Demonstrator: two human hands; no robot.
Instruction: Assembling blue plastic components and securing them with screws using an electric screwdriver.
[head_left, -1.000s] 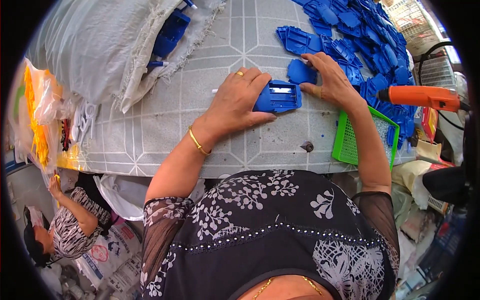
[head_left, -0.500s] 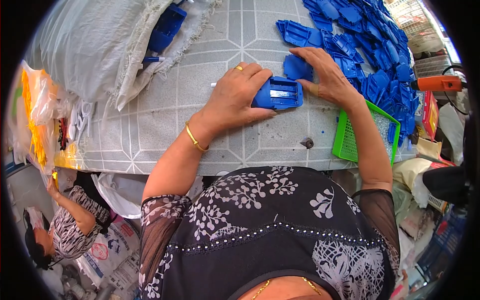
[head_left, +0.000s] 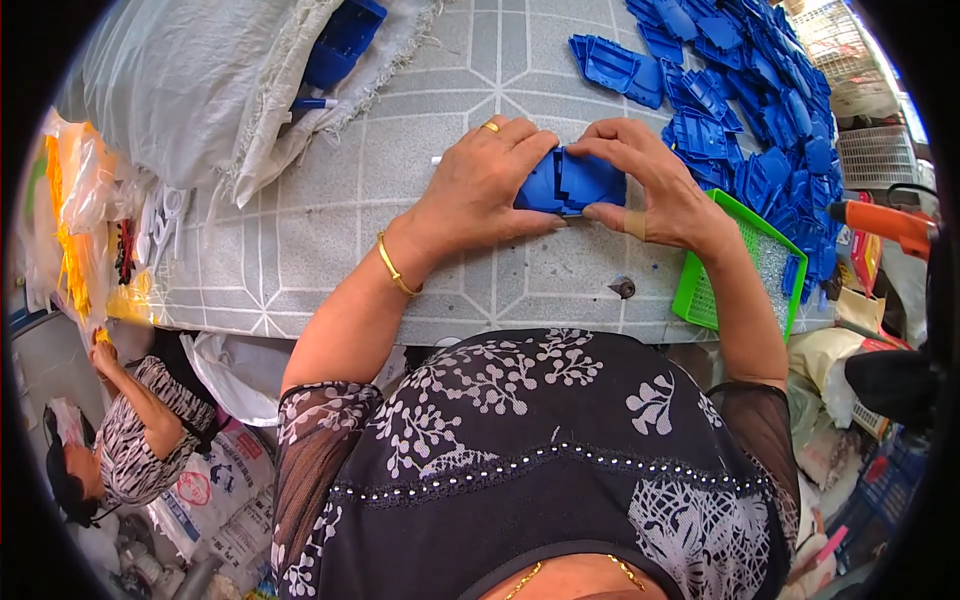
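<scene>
Left hand (head_left: 487,182) grips the blue housing (head_left: 537,190), right hand (head_left: 655,185) pinches its seemingly unseated cover (head_left: 593,184), more panels (head_left: 770,115) heaped right of the housing.

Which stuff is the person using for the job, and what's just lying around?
Being used:
- blue casing, in the left hand
- blue cover, held on or against it by the right hand
- probably the pile of similar blue pieces
- maybe the green tray and orange tool

Seemingly just lying about:
- small dark cone-shaped thing
- white looped things
</scene>
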